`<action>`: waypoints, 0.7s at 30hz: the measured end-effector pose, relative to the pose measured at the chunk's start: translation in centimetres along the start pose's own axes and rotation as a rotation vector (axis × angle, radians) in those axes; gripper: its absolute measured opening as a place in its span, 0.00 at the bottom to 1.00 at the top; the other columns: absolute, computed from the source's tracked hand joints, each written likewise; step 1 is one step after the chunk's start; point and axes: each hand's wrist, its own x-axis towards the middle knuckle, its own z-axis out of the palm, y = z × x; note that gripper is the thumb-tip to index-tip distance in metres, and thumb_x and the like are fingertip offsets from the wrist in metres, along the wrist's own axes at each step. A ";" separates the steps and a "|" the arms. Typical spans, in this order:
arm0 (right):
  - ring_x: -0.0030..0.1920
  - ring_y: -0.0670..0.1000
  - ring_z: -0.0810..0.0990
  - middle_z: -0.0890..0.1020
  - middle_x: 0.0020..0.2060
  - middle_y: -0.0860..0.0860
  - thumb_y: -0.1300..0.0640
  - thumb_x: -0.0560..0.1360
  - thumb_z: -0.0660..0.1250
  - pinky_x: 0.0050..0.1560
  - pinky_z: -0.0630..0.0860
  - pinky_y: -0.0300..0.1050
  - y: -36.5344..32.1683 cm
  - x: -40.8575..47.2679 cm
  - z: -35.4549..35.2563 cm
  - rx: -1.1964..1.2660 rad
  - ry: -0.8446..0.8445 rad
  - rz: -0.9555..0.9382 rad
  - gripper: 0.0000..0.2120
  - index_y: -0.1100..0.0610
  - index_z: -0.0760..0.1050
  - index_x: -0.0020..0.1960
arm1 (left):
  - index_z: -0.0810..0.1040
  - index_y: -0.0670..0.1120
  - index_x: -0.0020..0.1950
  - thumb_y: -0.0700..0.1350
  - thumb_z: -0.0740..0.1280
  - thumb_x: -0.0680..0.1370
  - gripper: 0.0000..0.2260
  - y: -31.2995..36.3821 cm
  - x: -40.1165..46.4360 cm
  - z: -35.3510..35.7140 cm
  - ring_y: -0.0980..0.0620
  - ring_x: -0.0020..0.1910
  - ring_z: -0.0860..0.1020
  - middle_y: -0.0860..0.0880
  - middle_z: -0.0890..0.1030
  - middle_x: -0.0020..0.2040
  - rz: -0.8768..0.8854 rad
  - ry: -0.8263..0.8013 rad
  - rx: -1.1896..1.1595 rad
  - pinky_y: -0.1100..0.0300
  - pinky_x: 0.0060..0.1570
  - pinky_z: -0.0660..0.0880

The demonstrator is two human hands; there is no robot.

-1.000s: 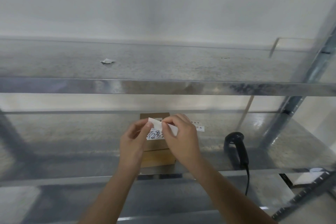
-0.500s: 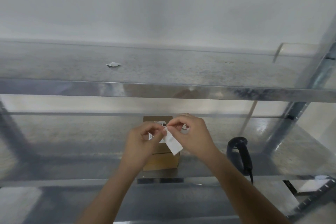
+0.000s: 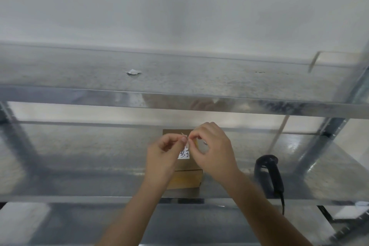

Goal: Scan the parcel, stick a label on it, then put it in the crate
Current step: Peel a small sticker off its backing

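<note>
Both hands, left hand [image 3: 162, 153] and right hand [image 3: 214, 151], pinch the label [image 3: 184, 152] above the parcel [image 3: 184, 179] near the shelf's [image 3: 79, 166] front edge; sticking and crating seem left.

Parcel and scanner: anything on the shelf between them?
Nothing: in the head view, only bare metal shelf lies between the parcel and the black scanner at its right.

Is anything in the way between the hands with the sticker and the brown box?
Nothing visible. The left hand and right hand pinch the white paper label just in front of the brown cardboard parcel on the metal shelf. The black handheld scanner lies off to the right.
</note>
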 end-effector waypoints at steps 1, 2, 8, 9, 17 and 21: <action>0.37 0.49 0.76 0.80 0.34 0.50 0.57 0.71 0.65 0.37 0.75 0.42 0.0 0.0 0.2 0.007 0.002 -0.011 0.06 0.58 0.78 0.38 | 0.82 0.38 0.43 0.35 0.68 0.73 0.04 0.0 0.0 0.1 0.56 0.38 0.81 0.45 0.83 0.39 -0.007 0.004 -0.006 0.67 0.42 0.77; 0.37 0.48 0.76 0.80 0.34 0.50 0.58 0.71 0.65 0.37 0.75 0.42 0.1 -0.1 0.4 0.011 0.007 -0.021 0.05 0.58 0.78 0.39 | 0.82 0.37 0.44 0.35 0.67 0.73 0.04 0.0 0.0 0.1 0.58 0.36 0.80 0.45 0.83 0.38 -0.016 0.010 -0.011 0.69 0.40 0.76; 0.37 0.48 0.78 0.83 0.35 0.49 0.59 0.72 0.66 0.42 0.76 0.42 0.5 -0.6 1.2 0.024 0.024 -0.031 0.07 0.58 0.83 0.42 | 0.82 0.39 0.39 0.36 0.66 0.75 0.07 0.2 0.0 0.4 0.62 0.28 0.75 0.46 0.80 0.32 -0.092 0.030 -0.018 0.73 0.32 0.73; 0.38 0.48 0.78 0.83 0.35 0.50 0.59 0.72 0.66 0.43 0.76 0.43 0.5 -0.7 1.2 0.042 0.030 -0.020 0.07 0.58 0.83 0.42 | 0.81 0.40 0.38 0.36 0.65 0.75 0.07 0.2 -0.1 0.4 0.62 0.27 0.75 0.46 0.79 0.31 -0.102 0.031 -0.023 0.72 0.32 0.73; 0.40 0.48 0.77 0.82 0.37 0.49 0.56 0.72 0.66 0.43 0.74 0.46 0.2 -1.0 1.5 0.086 0.029 0.053 0.07 0.56 0.82 0.42 | 0.82 0.45 0.35 0.38 0.65 0.75 0.11 -0.4 -0.5 0.7 0.59 0.31 0.76 0.52 0.79 0.29 -0.155 0.059 -0.066 0.64 0.40 0.75; 0.42 0.48 0.77 0.82 0.39 0.49 0.54 0.74 0.63 0.45 0.72 0.43 0.3 -1.4 1.4 0.054 -0.023 0.063 0.10 0.55 0.82 0.44 | 0.82 0.45 0.37 0.39 0.64 0.76 0.11 -0.6 -0.8 0.9 0.54 0.35 0.76 0.48 0.79 0.33 -0.232 0.079 -0.144 0.61 0.43 0.75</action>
